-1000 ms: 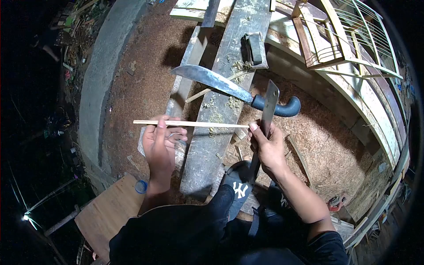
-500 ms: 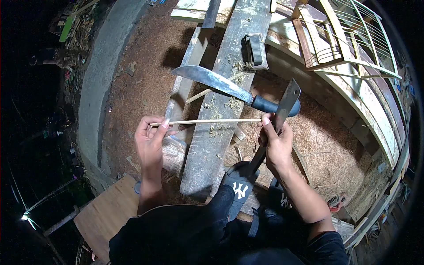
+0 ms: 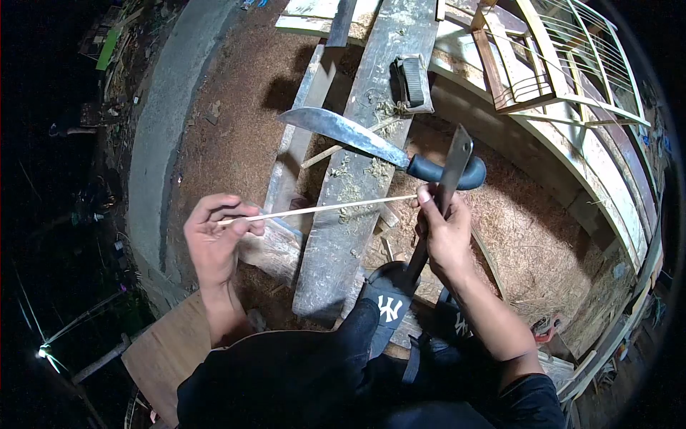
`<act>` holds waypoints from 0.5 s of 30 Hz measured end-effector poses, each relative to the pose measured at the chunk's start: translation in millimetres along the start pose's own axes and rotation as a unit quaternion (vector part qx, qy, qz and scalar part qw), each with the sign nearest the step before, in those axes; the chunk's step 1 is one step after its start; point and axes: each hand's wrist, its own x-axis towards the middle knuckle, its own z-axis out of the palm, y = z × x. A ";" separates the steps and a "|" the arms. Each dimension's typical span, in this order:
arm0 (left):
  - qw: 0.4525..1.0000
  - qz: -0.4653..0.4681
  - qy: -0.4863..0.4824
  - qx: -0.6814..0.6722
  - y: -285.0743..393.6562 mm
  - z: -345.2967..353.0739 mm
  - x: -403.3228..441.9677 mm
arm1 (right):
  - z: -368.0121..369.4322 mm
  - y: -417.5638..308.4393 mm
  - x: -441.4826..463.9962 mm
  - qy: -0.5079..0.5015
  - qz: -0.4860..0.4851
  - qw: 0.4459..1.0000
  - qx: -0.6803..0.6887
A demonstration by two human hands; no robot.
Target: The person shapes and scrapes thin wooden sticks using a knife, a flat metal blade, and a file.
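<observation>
My left hand (image 3: 214, 232) is closed around the left end of a thin wooden stick (image 3: 325, 208), some fingers slightly raised. The stick slants up to the right, across the plank, to my right hand (image 3: 446, 225). That hand is wrapped around a long flat metal blade (image 3: 456, 168) with a hole near its upper end; its thumb and forefinger meet the stick's right end beside the blade. The blade's dark lower part runs down toward my shoes. Just beyond the hands, a machete (image 3: 350, 134) with a black handle lies across the plank.
A worn plank (image 3: 325, 264) runs away from me, strewn with shavings. On it sits a black-topped block (image 3: 412, 82). Wooden frames with thin rods (image 3: 532, 53) stand at upper right on a pale curved board (image 3: 572, 146). My sandals (image 3: 386, 307) are below; sawdust covers the ground.
My left hand has moved left and slightly down, so the stick now tilts, with its left end lower. My right hand and the blade have shifted slightly left.
</observation>
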 end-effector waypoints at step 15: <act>0.960 0.181 0.080 0.199 19.1 35.3 -16.7 | 17.8 1.8 -22.7 -0.188 -0.058 0.974 -0.111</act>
